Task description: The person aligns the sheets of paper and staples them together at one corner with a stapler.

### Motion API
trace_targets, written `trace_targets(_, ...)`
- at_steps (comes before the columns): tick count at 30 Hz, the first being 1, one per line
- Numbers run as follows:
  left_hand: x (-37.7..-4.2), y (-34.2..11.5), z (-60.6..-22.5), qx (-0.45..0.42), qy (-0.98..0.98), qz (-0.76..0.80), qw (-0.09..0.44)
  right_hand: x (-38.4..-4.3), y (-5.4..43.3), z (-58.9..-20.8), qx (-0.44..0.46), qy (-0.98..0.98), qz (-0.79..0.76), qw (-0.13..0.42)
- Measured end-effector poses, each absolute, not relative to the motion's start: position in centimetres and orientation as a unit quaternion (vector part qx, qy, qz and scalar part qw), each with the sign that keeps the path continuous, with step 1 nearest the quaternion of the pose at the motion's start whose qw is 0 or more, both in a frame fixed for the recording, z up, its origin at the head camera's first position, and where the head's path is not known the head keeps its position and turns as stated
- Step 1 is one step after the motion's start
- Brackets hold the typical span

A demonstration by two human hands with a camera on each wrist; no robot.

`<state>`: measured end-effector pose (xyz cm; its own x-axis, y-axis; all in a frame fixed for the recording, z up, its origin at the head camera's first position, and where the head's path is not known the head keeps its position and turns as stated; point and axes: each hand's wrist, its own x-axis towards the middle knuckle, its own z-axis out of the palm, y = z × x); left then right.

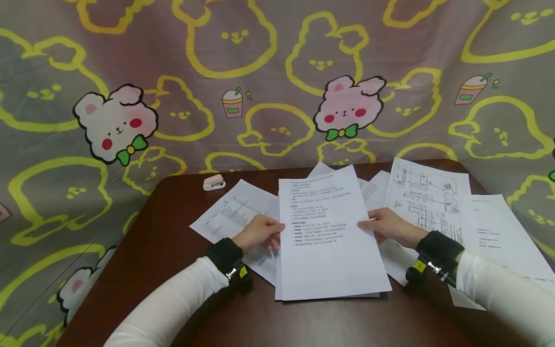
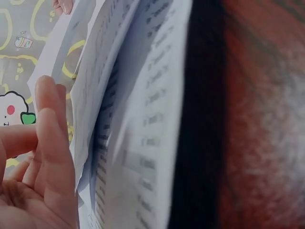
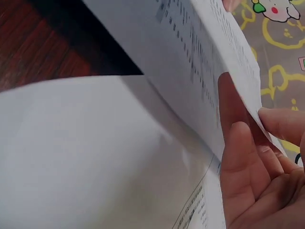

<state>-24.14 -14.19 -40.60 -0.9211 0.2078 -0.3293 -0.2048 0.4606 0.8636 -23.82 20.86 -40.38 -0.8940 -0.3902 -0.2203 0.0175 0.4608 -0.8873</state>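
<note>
A printed sheet of paper (image 1: pixel 331 270) is held up over the table between both hands, with another sheet's edge showing just behind it. My left hand (image 1: pixel 259 233) pinches its left edge between thumb and fingers. At the opposite edge my right hand (image 1: pixel 389 225) pinches it, thumb in front. The right wrist view shows that right hand (image 3: pixel 267 176) with its fingers behind the raised sheet (image 3: pixel 190 62). In the left wrist view, the left hand (image 2: pixel 43 162) has its fingertips at the edge of the held paper (image 2: pixel 52 62), beside other printed pages (image 2: pixel 147 119).
On the brown table (image 1: pixel 173 284), a printed sheet (image 1: pixel 225 209) lies at left, partly under the held paper. A small pink-and-white stapler (image 1: pixel 214 182) sits at the back left. To the right spread a drawing sheet (image 1: pixel 433 185) and a text page (image 1: pixel 511 231). A patterned curtain (image 1: pixel 269 58) hangs behind.
</note>
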Motion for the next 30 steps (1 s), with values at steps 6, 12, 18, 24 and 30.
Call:
trace_targets(6,-24.0,-14.3,-40.9,0.008,0.844,0.491,0.213,-23.6,20.6,-40.4,-0.103,0.855,-0.470,0.195)
trace_targets(12,-23.9,-14.5,-41.1,0.006,0.853,0.473,0.218,-23.9,20.0,-40.5,-0.100,0.874,-0.434,0.192)
trace_targets(18,-23.9,-14.5,-41.5,-0.002,0.861,0.461,0.216,-24.1,19.9,-40.9,-0.096,0.885,-0.413,0.195)
trace_targets(24,-24.0,-14.3,-41.7,0.002,0.866,0.453,0.211,-24.5,19.8,-41.5,-0.104,0.904,-0.372,0.183)
trace_targets(30,-24.1,-14.1,-41.7,-0.008,0.891,0.412,0.190,-24.6,19.4,-41.3,-0.113,0.921,-0.332,0.171)
